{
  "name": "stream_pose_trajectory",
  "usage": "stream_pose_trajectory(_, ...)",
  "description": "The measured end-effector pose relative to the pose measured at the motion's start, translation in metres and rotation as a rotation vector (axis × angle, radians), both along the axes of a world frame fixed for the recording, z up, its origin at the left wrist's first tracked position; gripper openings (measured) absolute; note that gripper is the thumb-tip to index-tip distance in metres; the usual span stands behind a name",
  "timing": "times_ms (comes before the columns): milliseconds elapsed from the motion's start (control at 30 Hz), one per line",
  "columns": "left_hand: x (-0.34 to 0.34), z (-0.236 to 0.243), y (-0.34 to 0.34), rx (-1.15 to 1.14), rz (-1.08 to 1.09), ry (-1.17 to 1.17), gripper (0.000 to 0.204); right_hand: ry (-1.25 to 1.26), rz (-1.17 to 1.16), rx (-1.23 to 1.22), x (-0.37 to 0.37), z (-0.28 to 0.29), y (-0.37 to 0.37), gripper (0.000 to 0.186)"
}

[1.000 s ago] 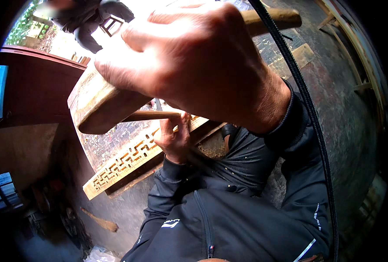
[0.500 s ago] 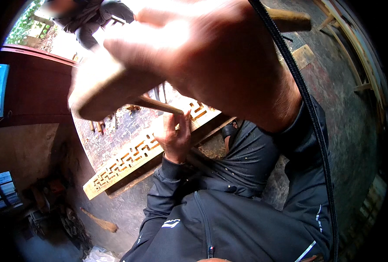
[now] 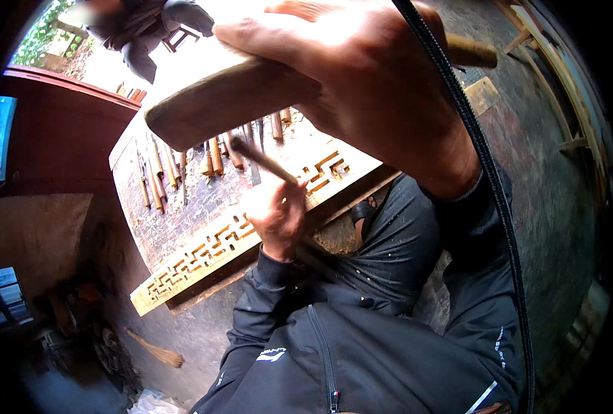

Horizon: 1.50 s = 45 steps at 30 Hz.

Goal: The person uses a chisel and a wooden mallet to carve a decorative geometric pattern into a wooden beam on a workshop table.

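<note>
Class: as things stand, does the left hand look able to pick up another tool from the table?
Probably not: the left hand is closed around a slim tool. Otherwise the way seems free, since the loose tools lie close beyond it.

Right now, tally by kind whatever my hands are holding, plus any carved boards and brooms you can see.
Mallet, in right hand: 1
Wood-handled tool, in left hand: 1
Carved board: 1
Broom: 1
Total: 4
</note>
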<state>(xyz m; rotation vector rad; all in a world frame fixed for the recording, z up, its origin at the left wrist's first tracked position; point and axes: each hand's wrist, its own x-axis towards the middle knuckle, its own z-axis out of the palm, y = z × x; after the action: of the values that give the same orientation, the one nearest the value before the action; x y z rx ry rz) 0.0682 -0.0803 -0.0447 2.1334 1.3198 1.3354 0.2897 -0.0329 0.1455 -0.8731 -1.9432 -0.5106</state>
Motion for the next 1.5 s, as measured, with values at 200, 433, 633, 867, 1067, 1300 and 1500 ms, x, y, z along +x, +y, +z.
stream_pose_trajectory(200, 0.008, -0.007, -0.011, -0.264, 0.068, -0.777, 0.029, 0.078, 0.007, -0.053, 0.007, -0.018, -0.001, 0.050)
stream_pose_trajectory(433, 0.006, -0.015, -0.015, -0.249, 0.058, -0.503, 0.037, 0.079, 0.029, -0.088, 0.004, -0.029, 0.002, 0.053)
stream_pose_trajectory(633, 0.009, -0.012, -0.018, -0.190, 0.092, -0.404, 0.034, 0.069, 0.045, -0.090, -0.001, -0.030, 0.002, 0.055)
stream_pose_trajectory(867, 0.009, -0.016, -0.013, -0.040, 0.078, -0.286, 0.030, 0.036, 0.049, -0.054, -0.009, -0.021, 0.003, 0.058)
stream_pose_trajectory(1067, 0.012, -0.012, -0.016, -0.010, 0.099, -0.252, 0.026, -0.001, 0.055, -0.033, -0.011, -0.011, 0.001, 0.058)
stream_pose_trajectory(1300, 0.009, -0.007, -0.015, 0.085, 0.062, -0.111, 0.031, -0.026, 0.044, -0.015, -0.013, -0.005, 0.001, 0.057)
stream_pose_trajectory(1500, -0.004, -0.019, -0.011, 0.106, 0.019, -0.012, 0.032, -0.023, 0.067, 0.000, -0.027, -0.007, 0.002, 0.055)
